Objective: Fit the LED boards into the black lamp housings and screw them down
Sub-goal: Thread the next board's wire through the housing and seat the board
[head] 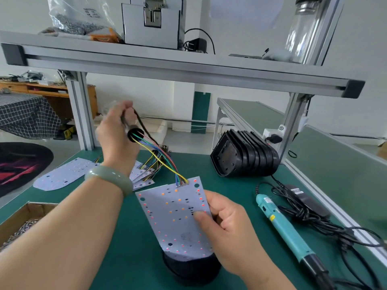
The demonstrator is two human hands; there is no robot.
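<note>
Assembly workshop: aluminium-frame workbench point(184, 74), electric screwdriver point(280, 225)

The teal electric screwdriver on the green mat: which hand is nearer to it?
Right. The right hand holds the white LED board just left of the teal electric screwdriver; the left hand is raised farther left, gripping a black cable end with coloured wires.

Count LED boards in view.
4+ boards: one in the right hand, one flat far left, at least two fanned behind the left wrist; more may hide there.
</note>
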